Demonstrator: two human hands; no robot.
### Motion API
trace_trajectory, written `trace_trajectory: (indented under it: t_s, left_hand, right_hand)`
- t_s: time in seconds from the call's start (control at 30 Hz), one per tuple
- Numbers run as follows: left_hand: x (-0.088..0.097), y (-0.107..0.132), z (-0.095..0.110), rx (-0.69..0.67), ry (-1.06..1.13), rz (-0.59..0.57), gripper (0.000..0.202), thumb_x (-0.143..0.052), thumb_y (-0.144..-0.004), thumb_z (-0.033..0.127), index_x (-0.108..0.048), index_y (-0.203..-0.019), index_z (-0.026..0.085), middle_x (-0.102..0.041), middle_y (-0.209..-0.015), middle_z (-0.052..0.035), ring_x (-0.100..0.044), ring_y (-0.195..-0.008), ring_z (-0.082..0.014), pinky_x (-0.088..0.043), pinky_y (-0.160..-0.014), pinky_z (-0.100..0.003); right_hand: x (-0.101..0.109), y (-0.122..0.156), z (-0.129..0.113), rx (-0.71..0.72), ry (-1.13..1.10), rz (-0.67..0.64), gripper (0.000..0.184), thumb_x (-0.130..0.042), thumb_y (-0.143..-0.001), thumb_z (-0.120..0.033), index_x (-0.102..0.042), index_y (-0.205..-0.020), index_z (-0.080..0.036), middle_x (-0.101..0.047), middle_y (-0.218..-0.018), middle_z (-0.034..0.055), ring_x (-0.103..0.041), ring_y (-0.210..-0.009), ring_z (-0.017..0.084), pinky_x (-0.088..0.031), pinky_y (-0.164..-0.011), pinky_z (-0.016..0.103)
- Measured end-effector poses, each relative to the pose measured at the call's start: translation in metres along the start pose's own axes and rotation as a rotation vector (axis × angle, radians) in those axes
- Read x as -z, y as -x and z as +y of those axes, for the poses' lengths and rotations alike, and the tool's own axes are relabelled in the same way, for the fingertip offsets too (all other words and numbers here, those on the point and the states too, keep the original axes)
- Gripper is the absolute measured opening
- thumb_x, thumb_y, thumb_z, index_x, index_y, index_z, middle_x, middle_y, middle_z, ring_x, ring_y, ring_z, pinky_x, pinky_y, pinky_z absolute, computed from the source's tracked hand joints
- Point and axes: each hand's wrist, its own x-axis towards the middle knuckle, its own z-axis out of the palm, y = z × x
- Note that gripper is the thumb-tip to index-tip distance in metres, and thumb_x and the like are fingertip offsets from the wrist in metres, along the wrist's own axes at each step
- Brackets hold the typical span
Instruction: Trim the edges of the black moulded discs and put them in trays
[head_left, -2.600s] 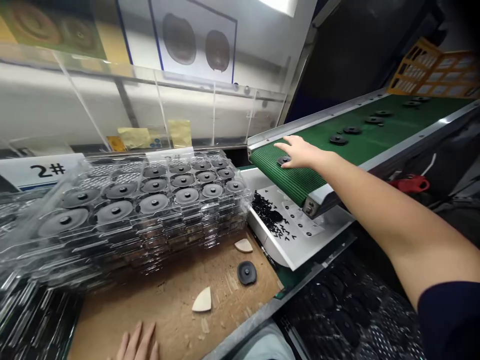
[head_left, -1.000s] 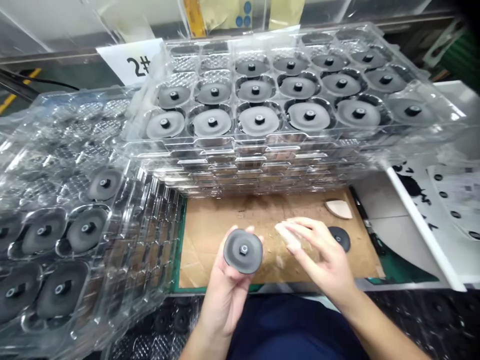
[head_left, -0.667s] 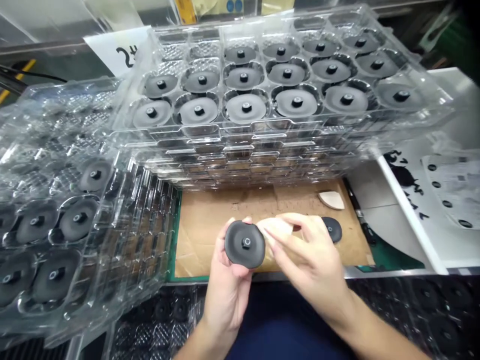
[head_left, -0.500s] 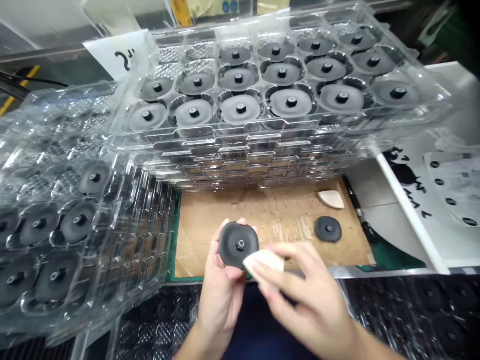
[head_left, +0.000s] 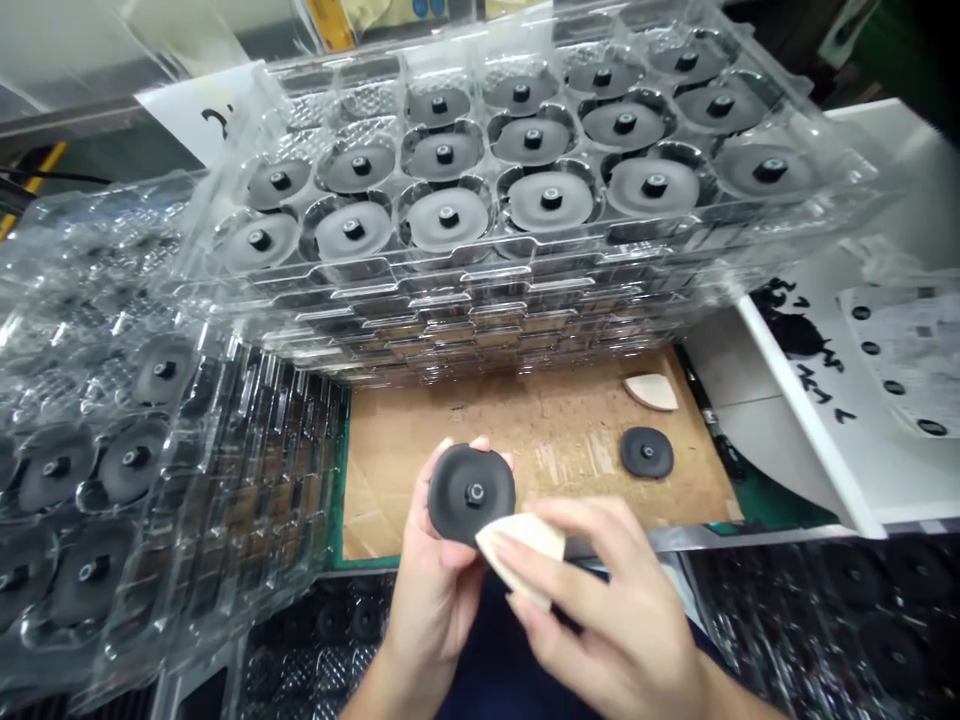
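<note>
My left hand (head_left: 439, 560) is closed around the edge of a black rounded disc (head_left: 454, 487) with a short hollow stub at its centre, its stub side facing up. In my right hand (head_left: 607, 590) is a cream wedge-shaped pad (head_left: 525, 545), pinched between thumb and fingers. The pad's pointed tip meets the lower right rim of the disc. On the cardboard to the right lies a second black disc (head_left: 646, 453), stub up. Behind it sits another cream wedge pad (head_left: 651, 391).
A stack of clear plastic trays (head_left: 487, 262) filled with similar discs stands at the back. More clear trays (head_left: 225, 420) are stacked on the left. The cardboard sheet (head_left: 390, 430) covers the bench. A white board (head_left: 814, 420) with black writing stands at right, beside a black pen (head_left: 716, 425).
The whole view has shifted slightly, so the trays appear further left. Both hands still hold the disc and the pad, with the pad's tip at the disc's lower right rim.
</note>
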Motion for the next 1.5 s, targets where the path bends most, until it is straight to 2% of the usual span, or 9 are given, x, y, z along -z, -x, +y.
trace_trajectory:
  t_s: [0.2, 0.27, 0.47, 0.63, 0.7, 0.8, 1.0, 1.27, 1.5]
  left_hand:
    - [-0.001, -0.011, -0.003, 0.131, 0.123, 0.113, 0.047, -0.078, -0.065, 0.033, -0.066, -0.11, 0.027, -0.067, -0.116, -0.0034, -0.063, -0.107, -0.0221, -0.051, -0.094, -0.031]
    - [-0.001, -0.013, -0.005, 0.142, 0.129, 0.134, 0.048, -0.075, -0.069, 0.028, -0.062, -0.116, 0.028, -0.066, -0.12, -0.0039, -0.064, -0.106, -0.0221, -0.051, -0.094, -0.033]
    - [-0.003, -0.008, -0.009, 0.131, 0.081, 0.092, 0.049, -0.076, -0.068, 0.032, -0.063, -0.116, 0.027, -0.065, -0.122, -0.0055, -0.062, -0.108, -0.0234, -0.051, -0.095, -0.036]
    - [-0.003, -0.002, -0.013, 0.117, -0.013, 0.006, 0.053, -0.077, -0.066, 0.035, -0.063, -0.115, 0.025, -0.066, -0.116, -0.0066, -0.063, -0.103, -0.0212, -0.053, -0.086, -0.028]
    - [0.0, -0.001, -0.014, 0.161, -0.052, 0.013, 0.052, -0.078, -0.066, 0.032, -0.063, -0.115, 0.025, -0.067, -0.115, -0.0065, -0.063, -0.1, -0.0199, -0.054, -0.083, -0.027]
    - [0.005, -0.001, -0.015, 0.182, -0.058, 0.053, 0.055, -0.081, -0.061, 0.034, -0.065, -0.112, 0.025, -0.068, -0.111, -0.005, -0.064, -0.096, -0.0179, -0.054, -0.079, -0.023]
    - [-0.001, -0.004, -0.01, 0.19, -0.069, -0.02, 0.051, -0.08, -0.063, 0.029, -0.064, -0.111, 0.027, -0.069, -0.111, -0.0033, -0.065, -0.094, -0.0146, -0.052, -0.079, -0.02]
    - [-0.001, -0.007, -0.002, 0.229, -0.035, -0.093, 0.061, -0.081, -0.056, 0.039, -0.062, -0.113, 0.027, -0.065, -0.121, -0.0063, -0.063, -0.108, -0.0264, -0.054, -0.085, -0.03]
    - [-0.003, -0.005, -0.006, 0.246, -0.073, -0.131, 0.062, -0.077, -0.064, 0.04, -0.058, -0.12, 0.024, -0.064, -0.122, -0.0088, -0.062, -0.108, -0.0262, -0.053, -0.087, -0.032]
  right_hand:
    - [-0.014, 0.042, 0.025, -1.164, -0.896, 0.201, 0.039, -0.055, -0.081, -0.054, -0.063, -0.076, -0.016, -0.055, -0.048, -0.001, -0.041, -0.032, 0.008, -0.032, -0.033, 0.02]
    - [-0.018, 0.056, 0.033, -1.306, -0.958, 0.179, 0.044, -0.063, -0.074, -0.058, -0.061, -0.079, -0.014, -0.049, -0.045, -0.0045, -0.03, -0.03, 0.003, -0.022, -0.032, 0.016]
    - [0.004, 0.029, 0.035, -1.078, -0.806, 0.163, 0.035, -0.073, -0.072, -0.042, -0.064, -0.096, -0.018, -0.059, -0.067, -0.0022, -0.045, -0.046, 0.005, -0.036, -0.042, 0.016]
    - [0.011, -0.021, 0.004, -0.244, -0.209, 0.044, 0.018, -0.051, -0.088, -0.016, -0.063, -0.101, -0.019, -0.064, -0.092, 0.0046, -0.06, -0.081, 0.015, -0.048, -0.071, 0.026]
    - [0.008, -0.027, -0.001, -0.103, -0.093, -0.133, 0.02, -0.047, -0.087, -0.01, -0.063, -0.097, -0.016, -0.064, -0.085, 0.0046, -0.06, -0.077, 0.015, -0.047, -0.069, 0.026]
    - [0.006, -0.028, 0.001, -0.153, -0.059, -0.326, 0.022, -0.046, -0.088, -0.007, -0.064, -0.096, -0.017, -0.064, -0.082, 0.0021, -0.059, -0.074, 0.013, -0.047, -0.067, 0.024]
    - [0.018, -0.017, 0.01, -0.197, -0.228, -0.16, 0.021, -0.048, -0.089, -0.013, -0.065, -0.098, -0.019, -0.065, -0.085, 0.0028, -0.06, -0.074, 0.013, -0.049, -0.068, 0.024]
    - [0.024, 0.053, 0.042, -0.967, -0.467, -0.063, 0.021, -0.061, -0.083, -0.038, -0.068, -0.092, -0.021, -0.071, -0.085, 0.0023, -0.065, -0.074, 0.016, -0.051, -0.066, 0.023]
    - [0.026, 0.016, 0.029, -0.617, -0.223, 0.072, 0.019, -0.057, -0.086, -0.031, -0.066, -0.1, -0.021, -0.069, -0.099, 0.0041, -0.065, -0.088, 0.018, -0.052, -0.076, 0.027]
